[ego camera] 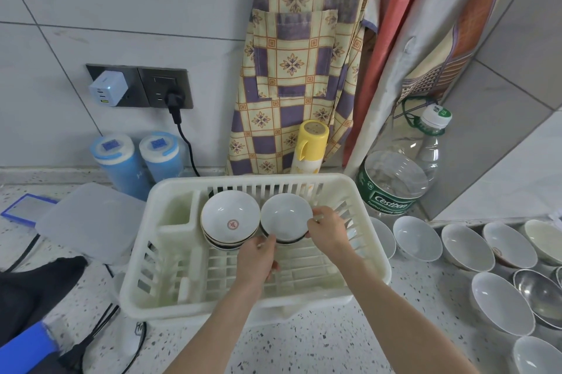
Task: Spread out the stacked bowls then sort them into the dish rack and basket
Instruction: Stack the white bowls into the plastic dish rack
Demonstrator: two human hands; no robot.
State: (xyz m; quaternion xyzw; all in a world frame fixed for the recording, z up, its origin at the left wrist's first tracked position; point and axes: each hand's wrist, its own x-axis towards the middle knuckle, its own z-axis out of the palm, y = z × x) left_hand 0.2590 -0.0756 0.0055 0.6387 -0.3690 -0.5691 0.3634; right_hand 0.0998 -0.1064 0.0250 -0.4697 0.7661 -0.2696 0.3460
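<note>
Here the white dish rack (359, 188) sits on the speckled desk (304, 343), holding tilted bowls — a stack with a red-emblem bowl (230, 217), and a plain bowl (286, 214) gripped by the left hand (257, 261) and right hand (327, 229). More bowls (416, 236) lie spread on the right.

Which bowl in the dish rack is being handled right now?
Find the white plastic dish rack in the middle of the counter. Two bowl stacks lean at its back; take the right one. Its front bowl, the plain white bowl, has no red emblem, unlike the emblem bowl, and both hands hold it.

Rack (143, 270) front half open; bowls (230, 223) crowd its back.
</note>
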